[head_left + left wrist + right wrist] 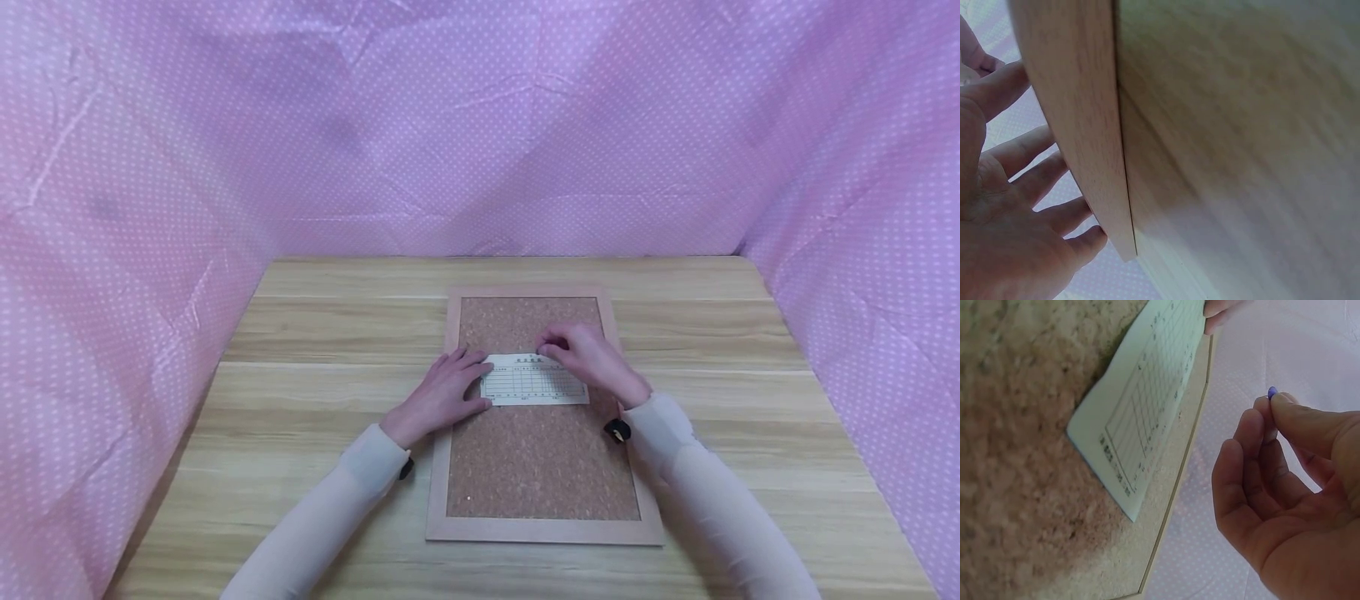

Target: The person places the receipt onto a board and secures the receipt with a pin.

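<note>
A printed paper form (534,380) with a ruled table lies across the cork board (543,467), which has a pale wooden frame. My left hand (442,392) rests at the form's left end, fingers spread and thumb touching its lower corner. Above the form's top edge, my right hand (588,357) pinches a small blue pushpin (1272,392) between thumb and index finger; only its rounded end shows. In the right wrist view the form's near end (1113,447) lifts slightly off the cork.
The board lies on a wood-grain table (322,333). Pink dotted cloth (480,125) hangs behind and on both sides. A dark wrist device (617,431) sits under the right sleeve. A tiny white speck (469,498) shows on the lower left cork.
</note>
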A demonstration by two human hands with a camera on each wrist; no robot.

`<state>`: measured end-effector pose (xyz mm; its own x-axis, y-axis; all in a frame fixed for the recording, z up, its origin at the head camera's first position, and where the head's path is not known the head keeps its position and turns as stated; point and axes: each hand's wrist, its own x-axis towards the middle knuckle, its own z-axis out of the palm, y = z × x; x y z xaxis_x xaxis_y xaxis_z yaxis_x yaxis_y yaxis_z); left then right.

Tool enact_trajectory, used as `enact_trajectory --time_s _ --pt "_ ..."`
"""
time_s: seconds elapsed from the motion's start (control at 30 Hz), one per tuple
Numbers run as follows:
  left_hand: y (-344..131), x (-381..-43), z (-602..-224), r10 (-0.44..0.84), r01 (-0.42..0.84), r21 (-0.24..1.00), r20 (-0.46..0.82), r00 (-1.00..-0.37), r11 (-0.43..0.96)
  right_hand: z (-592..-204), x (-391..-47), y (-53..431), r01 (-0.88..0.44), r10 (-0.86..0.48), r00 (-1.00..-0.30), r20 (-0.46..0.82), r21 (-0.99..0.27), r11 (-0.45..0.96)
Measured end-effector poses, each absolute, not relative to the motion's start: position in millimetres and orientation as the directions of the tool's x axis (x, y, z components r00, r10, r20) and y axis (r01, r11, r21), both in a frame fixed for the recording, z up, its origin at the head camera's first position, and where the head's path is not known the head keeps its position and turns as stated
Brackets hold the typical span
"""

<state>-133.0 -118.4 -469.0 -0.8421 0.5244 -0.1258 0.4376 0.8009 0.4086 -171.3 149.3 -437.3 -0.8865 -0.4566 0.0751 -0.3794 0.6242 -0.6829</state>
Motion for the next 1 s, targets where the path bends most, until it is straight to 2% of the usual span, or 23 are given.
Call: enact_trajectory --time_s 0.5,0.77,1.0 --pt "-117 -133 -468 0.53 0.444 0.402 -0.127 -0.839 0.8 -444 -178 144 -0.381 -0.459 -0.887 0.043 -0.628 0.678" --pt "-118 -134 -471 0.533 0.451 0.396 -0.122 -0.837 0.8 -446 -183 142 -0.336 -0.46 -0.887 -0.035 -0.634 0.696" --pt "-118 -134 -470 0.53 0.446 0.403 -0.123 -0.839 0.799 -450 -188 141 -0.328 -0.462 -0.885 -0.053 -0.633 0.701"
